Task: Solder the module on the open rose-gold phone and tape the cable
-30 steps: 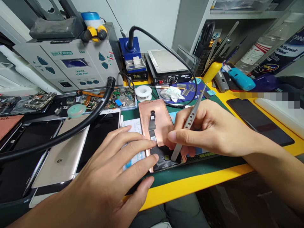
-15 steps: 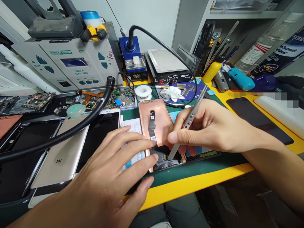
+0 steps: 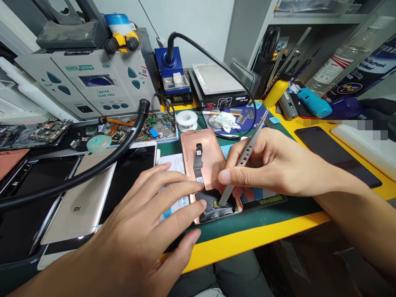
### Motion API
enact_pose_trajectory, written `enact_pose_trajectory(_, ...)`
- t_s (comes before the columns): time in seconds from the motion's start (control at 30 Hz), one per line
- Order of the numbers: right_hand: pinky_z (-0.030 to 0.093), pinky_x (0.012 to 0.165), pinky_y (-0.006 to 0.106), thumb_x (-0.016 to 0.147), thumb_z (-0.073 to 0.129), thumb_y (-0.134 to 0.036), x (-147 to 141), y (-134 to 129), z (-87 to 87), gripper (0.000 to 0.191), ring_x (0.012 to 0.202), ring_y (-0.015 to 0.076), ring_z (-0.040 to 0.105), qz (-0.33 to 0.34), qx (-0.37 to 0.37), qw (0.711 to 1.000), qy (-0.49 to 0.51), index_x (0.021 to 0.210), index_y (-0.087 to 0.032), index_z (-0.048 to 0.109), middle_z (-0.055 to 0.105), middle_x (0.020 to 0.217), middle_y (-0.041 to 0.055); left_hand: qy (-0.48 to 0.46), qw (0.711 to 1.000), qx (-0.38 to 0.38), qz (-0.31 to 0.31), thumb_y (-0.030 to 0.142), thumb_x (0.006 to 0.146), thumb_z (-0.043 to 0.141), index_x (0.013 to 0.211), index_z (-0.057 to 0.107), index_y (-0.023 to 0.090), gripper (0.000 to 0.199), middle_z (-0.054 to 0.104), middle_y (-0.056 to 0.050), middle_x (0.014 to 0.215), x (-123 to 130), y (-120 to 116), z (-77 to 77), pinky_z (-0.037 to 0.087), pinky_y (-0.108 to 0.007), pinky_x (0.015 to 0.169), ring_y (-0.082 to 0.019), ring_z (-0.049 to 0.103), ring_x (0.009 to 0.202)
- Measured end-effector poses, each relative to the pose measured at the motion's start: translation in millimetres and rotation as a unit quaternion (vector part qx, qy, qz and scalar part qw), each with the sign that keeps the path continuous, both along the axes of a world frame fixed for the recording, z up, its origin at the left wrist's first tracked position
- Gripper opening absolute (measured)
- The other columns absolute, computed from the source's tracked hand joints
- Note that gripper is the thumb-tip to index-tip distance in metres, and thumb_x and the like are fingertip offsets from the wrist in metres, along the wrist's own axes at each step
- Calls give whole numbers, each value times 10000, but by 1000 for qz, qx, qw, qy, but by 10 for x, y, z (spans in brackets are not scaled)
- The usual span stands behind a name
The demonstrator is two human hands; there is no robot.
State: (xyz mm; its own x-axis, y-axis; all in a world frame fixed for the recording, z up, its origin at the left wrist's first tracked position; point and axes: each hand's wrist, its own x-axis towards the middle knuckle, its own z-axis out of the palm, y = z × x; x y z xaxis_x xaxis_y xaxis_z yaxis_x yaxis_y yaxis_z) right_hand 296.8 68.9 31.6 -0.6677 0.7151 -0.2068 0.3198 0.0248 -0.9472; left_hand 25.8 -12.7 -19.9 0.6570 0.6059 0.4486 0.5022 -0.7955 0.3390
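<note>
A copper-coloured phone housing (image 3: 210, 152) lies on the green mat, a dark flex cable (image 3: 198, 163) running down its inside. Its near end is a black section (image 3: 213, 216) with a small yellow-green patch. My right hand (image 3: 256, 173) grips metal tweezers (image 3: 246, 156) like a pen, the tip touching the black section beside that patch. Spread out, my left hand (image 3: 154, 210) rests its fingertips on the housing's left edge and the black section. Under the housing's left side, partly hidden by my fingers, is a white printed sheet or packet (image 3: 173, 162).
Several phones, one a gold Mi back (image 3: 77, 202), lie to the left under a black hose (image 3: 117, 154). Behind are a rework station (image 3: 99, 82), a solder spool (image 3: 186, 121) and a heating plate (image 3: 219, 80). A dark phone (image 3: 337, 156) lies right, near bottles.
The tweezer tip has shifted slightly at the black section, and more of the yellow-green patch shows. My left hand and the housing stay where they were.
</note>
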Motion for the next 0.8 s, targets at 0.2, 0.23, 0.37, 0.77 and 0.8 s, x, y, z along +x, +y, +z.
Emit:
enact_pose_trajectory(0.2,460,420,225,914,872,-459,6,-2,15,369,449,129,625,-11,1,1000,-4,788,-116,815,794,643,81,3,1000,2,1,70,971,687,1293,687,157,334,691,-111,1378,15,15,5,402,-565,1268,-275,556,1376)
enact_pose_trajectory(0.23,459,418,228,919,865,-466,9,-2,19,380,450,129,627,-14,4,1000,-6,783,-115,814,807,672,95,3,1000,2,1,70,971,686,1291,686,158,331,692,-110,1376,14,14,6,404,-567,1266,-276,559,1374)
enact_pose_trajectory(0.37,487,438,228,920,866,-464,18,-3,10,379,461,132,637,-8,4,1000,-6,794,-109,815,810,684,100,1,1000,2,1,74,967,687,1292,686,163,337,695,-113,1386,-1,5,15,404,-580,1267,-285,565,1375)
enact_pose_trajectory(0.77,411,381,201,884,899,-427,10,31,46,336,413,105,570,-23,-14,1000,-2,750,-132,810,759,593,52,4,1000,-4,6,74,942,691,1296,692,186,372,725,-119,1367,-8,-7,19,420,-600,1253,-309,589,1359)
enact_pose_trajectory(0.8,402,374,208,892,887,-456,15,36,43,358,399,96,532,-18,-12,1000,-16,767,-129,818,770,613,61,2,1000,0,6,75,938,694,1291,694,186,370,729,-119,1358,-13,-12,21,426,-599,1247,-312,594,1353)
